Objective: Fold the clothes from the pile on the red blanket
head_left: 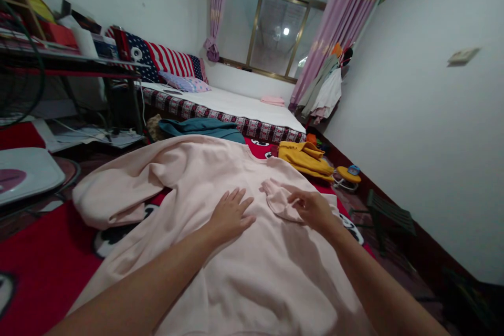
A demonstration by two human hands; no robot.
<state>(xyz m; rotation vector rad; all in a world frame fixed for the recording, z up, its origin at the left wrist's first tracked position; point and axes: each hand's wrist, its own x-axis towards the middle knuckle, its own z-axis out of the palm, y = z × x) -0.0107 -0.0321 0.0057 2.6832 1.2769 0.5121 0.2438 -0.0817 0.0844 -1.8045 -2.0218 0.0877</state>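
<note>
A pale pink sweatshirt (236,273) lies spread over a red blanket (43,268) with black-and-white figures. Its left-side sleeve (114,189) stretches outward and bends down. The other sleeve (277,199) is folded inward across the chest. My left hand (232,213) rests flat on the middle of the sweatshirt, fingers stretched out. My right hand (315,211) is closed with thumb and fingertips pinching the folded sleeve near its cuff.
Beyond the sweatshirt lie a teal garment (205,128) and a folded yellow garment (305,160). A bed (236,102) stands under the window. A cluttered desk (71,60) and white stool (29,173) are at left; a yellow stool (348,174) and dark green folding stool (389,212) at right.
</note>
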